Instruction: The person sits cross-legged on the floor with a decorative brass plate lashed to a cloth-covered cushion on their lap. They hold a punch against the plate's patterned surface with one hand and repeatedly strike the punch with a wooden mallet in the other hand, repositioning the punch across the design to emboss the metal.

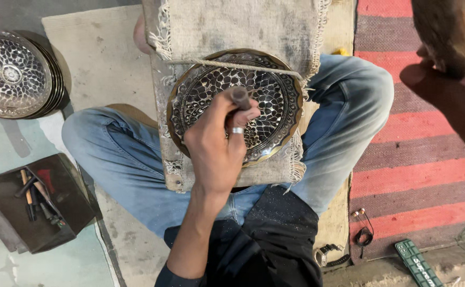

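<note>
A round engraved metal plate (275, 95) with a scale-like pattern lies on a cloth-covered board (232, 26) across my crossed legs in blue jeans. A cord (254, 67) runs over the plate's upper part. My left hand (216, 143), with a ring on one finger, is closed around a short dark metal punch (240, 98) that stands with its tip on the middle of the plate. My right hand (445, 90) is raised at the upper right, close to the camera and blurred. What it holds cannot be made out.
A stack of similar engraved plates (14, 72) lies at the far left. A dark tray (9, 212) with several hand tools sits at the lower left. A red striped rug (418, 159) lies to the right, with earphones (362, 231), a watch (325, 255) and a green strip (416, 263).
</note>
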